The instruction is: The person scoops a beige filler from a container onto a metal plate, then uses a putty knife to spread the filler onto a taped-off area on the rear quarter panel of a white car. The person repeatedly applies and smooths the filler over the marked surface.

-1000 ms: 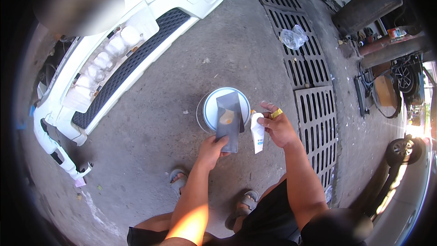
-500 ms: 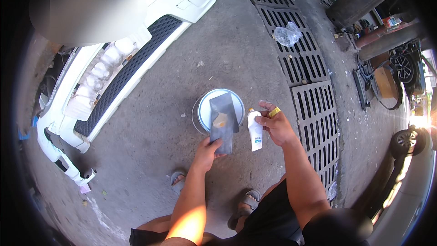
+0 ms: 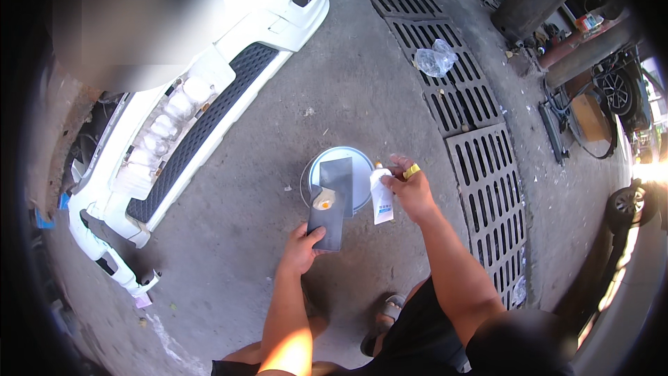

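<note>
The left hand (image 3: 299, 249), lower centre, is closed round the bottom end of a grey flat plate (image 3: 327, 232), thumb on top; beige paste (image 3: 323, 198) with an orange dab sits on it. Right of centre, the right hand (image 3: 415, 195) pinches a white squeeze tube (image 3: 382, 200) between thumb and fingers. A second grey plate (image 3: 339, 173) overlaps the white bucket lid (image 3: 362, 175) at centre; a white car bumper (image 3: 257, 10) lies upper left.
</note>
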